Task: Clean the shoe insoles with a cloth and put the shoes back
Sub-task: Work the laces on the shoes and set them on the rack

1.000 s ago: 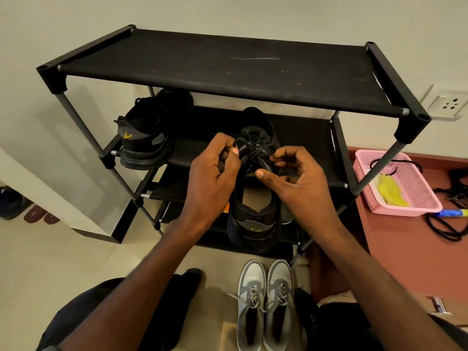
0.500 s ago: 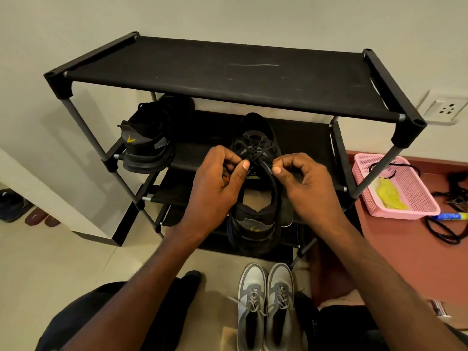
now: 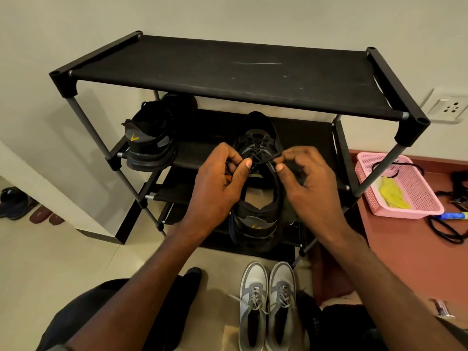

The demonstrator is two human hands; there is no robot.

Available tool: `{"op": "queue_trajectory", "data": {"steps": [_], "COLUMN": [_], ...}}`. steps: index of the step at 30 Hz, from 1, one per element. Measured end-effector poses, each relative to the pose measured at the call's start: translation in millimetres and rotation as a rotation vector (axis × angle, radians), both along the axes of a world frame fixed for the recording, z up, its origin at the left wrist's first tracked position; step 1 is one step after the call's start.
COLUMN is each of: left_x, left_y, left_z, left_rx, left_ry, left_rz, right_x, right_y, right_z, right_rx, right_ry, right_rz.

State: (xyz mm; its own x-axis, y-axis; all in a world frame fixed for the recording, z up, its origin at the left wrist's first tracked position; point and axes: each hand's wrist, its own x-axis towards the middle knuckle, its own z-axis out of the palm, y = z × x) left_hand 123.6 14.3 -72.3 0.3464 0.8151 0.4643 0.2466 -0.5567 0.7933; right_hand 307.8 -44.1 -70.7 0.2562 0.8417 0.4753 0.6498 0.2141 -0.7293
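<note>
Both hands work at the laces point(image 3: 260, 154) of one black shoe point(image 3: 258, 198). The left hand point(image 3: 217, 188), fingers curled, pinches a lace between thumb and forefinger at the shoe's 9 o'clock side; the right hand point(image 3: 309, 183), likewise curled, pinches the other lace end at the 3 o'clock side. The shoe lies heel toward the viewer, toe toward 12 o'clock, in front of the middle tier of the black shoe rack point(image 3: 228, 79); its opening shows a tan insole point(image 3: 258, 197).

Count: two black shoes with yellow heel marks, the second point(image 3: 152, 143) resting on the middle tier at 10 o'clock from the hands, heel outward. Two grey-and-white sneakers point(image 3: 268, 305) stand side by side on the floor at 6 o'clock. Further footwear point(image 3: 17, 202) lies at the far 9 o'clock edge, its number unclear.

Container: one pink perforated basket point(image 3: 415, 198) at 3 o'clock, on a reddish surface, holds a yellow cloth point(image 3: 392, 193) and a black cord. A blue tube point(image 3: 453, 216) lies just beside its near rim.
</note>
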Motion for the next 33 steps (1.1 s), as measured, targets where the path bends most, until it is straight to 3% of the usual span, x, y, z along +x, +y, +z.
{"op": "queue_trajectory", "data": {"steps": [9, 18, 22, 26, 28, 33], "left_x": [1.2, -3.9, -4.6, -12.9, -17.0, -11.0], "left_y": [0.0, 5.5, 5.8, 5.0, 5.3, 3.9], "left_z": [0.6, -3.1, -0.6, 8.7, 11.4, 11.3], "left_rx": [-0.023, -0.007, -0.094, -0.44, -0.542, -0.439], "left_ry": [-0.011, 0.02, 0.003, -0.355, -0.43, -0.232], "left_rz": [0.006, -0.006, 0.037, 0.014, -0.004, -0.046], "right_x": [-6.6, -12.0, -14.8, -13.0, -12.4, -15.2], "right_y": [-9.3, -4.1, -3.9, 0.4, 2.5, 2.6], "right_z": [5.7, 1.6, 0.3, 0.8, 2.2, -3.6], "right_rx": [-0.123, -0.116, -0.083, -0.031, -0.032, -0.035], "right_ry": [0.473, 0.43, 0.389, 0.438, 0.449, 0.333], "right_rz": [0.081, 0.084, 0.062, 0.002, -0.009, -0.004]}}
